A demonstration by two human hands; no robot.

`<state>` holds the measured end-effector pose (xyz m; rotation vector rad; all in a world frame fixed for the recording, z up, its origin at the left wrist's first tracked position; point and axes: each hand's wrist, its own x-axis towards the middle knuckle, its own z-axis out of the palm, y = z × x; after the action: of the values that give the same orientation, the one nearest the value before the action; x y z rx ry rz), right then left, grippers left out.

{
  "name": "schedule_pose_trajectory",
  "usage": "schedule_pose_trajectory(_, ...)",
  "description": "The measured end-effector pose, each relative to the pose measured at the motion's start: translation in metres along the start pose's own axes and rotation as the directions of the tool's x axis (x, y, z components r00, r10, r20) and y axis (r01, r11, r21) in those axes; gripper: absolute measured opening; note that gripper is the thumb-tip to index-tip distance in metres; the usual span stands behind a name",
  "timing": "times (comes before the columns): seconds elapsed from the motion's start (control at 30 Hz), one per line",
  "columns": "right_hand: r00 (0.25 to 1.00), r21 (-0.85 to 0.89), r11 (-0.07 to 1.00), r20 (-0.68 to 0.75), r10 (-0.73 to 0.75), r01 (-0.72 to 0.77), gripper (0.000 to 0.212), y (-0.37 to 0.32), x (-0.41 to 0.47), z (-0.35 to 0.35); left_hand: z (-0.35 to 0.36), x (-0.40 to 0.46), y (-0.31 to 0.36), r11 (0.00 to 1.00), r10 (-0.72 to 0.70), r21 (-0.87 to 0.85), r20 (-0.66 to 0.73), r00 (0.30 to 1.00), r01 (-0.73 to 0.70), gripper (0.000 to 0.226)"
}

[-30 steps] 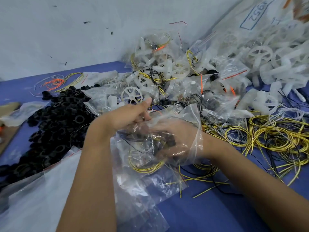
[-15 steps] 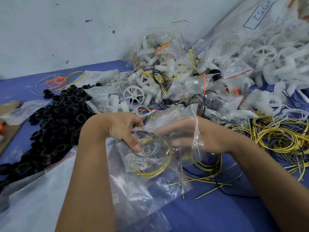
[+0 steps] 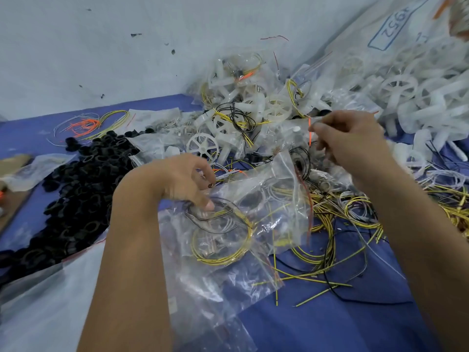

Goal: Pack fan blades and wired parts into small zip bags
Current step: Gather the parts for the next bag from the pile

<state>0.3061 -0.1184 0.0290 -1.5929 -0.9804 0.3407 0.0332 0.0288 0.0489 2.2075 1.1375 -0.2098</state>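
Note:
A clear small zip bag (image 3: pixel 274 199) lies open on the blue table, with coils of yellow and black wire (image 3: pixel 220 240) inside it. My left hand (image 3: pixel 182 181) pinches the bag's left edge with curled fingers. Up and to the right, my right hand (image 3: pixel 355 141) hovers outside the bag over a heap of filled bags. Its fingers are curled and blurred, close to a thin orange strip (image 3: pixel 310 130); I cannot tell whether it holds anything. White fan blades (image 3: pixel 203 146) lie just behind the bag.
A pile of black rings (image 3: pixel 83 179) covers the left. Loose yellow wires (image 3: pixel 355 212) spread at right. Large bags of white fan blades (image 3: pixel 406 92) are stacked at the back right against the wall. Empty plastic bags (image 3: pixel 50 301) lie at the near left.
My right hand has come out of the zip bag and risen up and to the right, over the pile. My left hand keeps hold of the bag's edge.

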Motion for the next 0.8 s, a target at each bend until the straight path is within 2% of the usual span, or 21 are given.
schedule_pose_trajectory(0.03, 0.996, -0.142, 0.987, -0.032, -0.083, 0.078, 0.01, -0.001, 0.005, 0.011, -0.001, 0.002, 0.003, 0.998, 0.044, -0.032, -0.092, 0.995, -0.047, 0.041)
schedule_pose_trajectory(0.07, 0.985, -0.287, 0.943, 0.03, -0.169, 0.17, 0.01, -0.004, 0.01, 0.023, 0.0, 0.005, 0.008, 0.991, 0.095, -0.069, -0.212, 0.973, -0.111, 0.033)
schedule_pose_trajectory(0.13, 0.912, -0.489, 0.777, 0.304, -0.274, 0.397, 0.016, -0.011, 0.015, 0.046, 0.01, 0.015, 0.019, 0.933, 0.175, -0.212, -0.434, 0.884, -0.289, 0.019)
schedule_pose_trajectory(0.2, 0.785, -0.595, 0.553, 0.586, -0.199, 0.584, 0.02, -0.011, 0.021, 0.067, 0.026, 0.022, 0.036, 0.821, 0.242, -0.345, -0.511, 0.825, -0.454, 0.014)
schedule_pose_trajectory(0.23, 0.744, -0.633, 0.442, 0.655, -0.131, 0.635, 0.02, -0.01, 0.021, 0.076, 0.034, 0.024, 0.044, 0.771, 0.293, -0.375, -0.509, 0.809, -0.515, 0.014)
schedule_pose_trajectory(0.27, 0.733, -0.666, 0.374, 0.677, -0.058, 0.645, 0.023, -0.008, 0.022, 0.083, 0.042, 0.027, 0.05, 0.726, 0.35, -0.391, -0.498, 0.794, -0.565, 0.014)
schedule_pose_trajectory(0.33, 0.768, -0.698, 0.39, 0.64, -0.034, 0.6, 0.019, 0.0, 0.021, 0.092, 0.052, 0.029, 0.059, 0.661, 0.46, -0.387, -0.468, 0.755, -0.643, 0.02)
schedule_pose_trajectory(0.37, 0.795, -0.71, 0.426, 0.606, -0.037, 0.561, 0.013, 0.002, 0.02, 0.095, 0.055, 0.031, 0.062, 0.652, 0.5, -0.369, -0.448, 0.741, -0.662, 0.027)
schedule_pose_trajectory(0.43, 0.845, -0.727, 0.498, 0.535, -0.022, 0.473, 0.02, 0.001, 0.022, 0.1, 0.055, 0.033, 0.062, 0.652, 0.553, -0.321, -0.419, 0.72, -0.687, 0.036)
schedule_pose_trajectory(0.47, 0.858, -0.733, 0.523, 0.513, 0.005, 0.435, 0.015, -0.001, 0.023, 0.099, 0.053, 0.033, 0.061, 0.647, 0.571, -0.315, -0.403, 0.715, -0.695, 0.036)
schedule_pose_trajectory(0.53, 0.861, -0.703, 0.546, 0.504, -0.068, 0.455, 0.01, -0.002, 0.022, 0.092, 0.048, 0.03, 0.057, 0.645, 0.591, -0.339, -0.347, 0.728, -0.685, 0.033)
schedule_pose_trajectory(0.57, 0.855, -0.64, 0.591, 0.482, -0.188, 0.491, 0.01, 0.0, 0.021, 0.085, 0.045, 0.029, 0.055, 0.656, 0.594, -0.346, -0.312, 0.742, -0.671, 0.034)
schedule_pose_trajectory(0.63, 0.878, -0.449, 0.755, 0.266, -0.398, 0.479, 0.01, 0.002, 0.011, 0.069, 0.042, 0.025, 0.054, 0.684, 0.59, -0.359, -0.241, 0.771, -0.635, 0.041)
schedule_pose_trajectory(0.67, 0.889, -0.376, 0.808, 0.119, -0.442, 0.453, 0.014, 0.0, 0.006, 0.061, 0.042, 0.024, 0.055, 0.697, 0.586, -0.36, -0.214, 0.782, -0.62, 0.045)
schedule_pose_trajectory(0.73, 0.905, -0.264, 0.886, -0.088, -0.416, 0.381, 0.017, 0.0, -0.003, 0.047, 0.042, 0.022, 0.058, 0.716, 0.586, -0.341, -0.18, 0.79, -0.609, 0.053)
schedule_pose_trajectory(0.8, 0.928, -0.127, 0.945, -0.188, -0.321, 0.301, 0.024, 0.0, -0.013, 0.035, 0.043, 0.022, 0.063, 0.724, 0.609, -0.306, -0.136, 0.781, -0.618, 0.058)
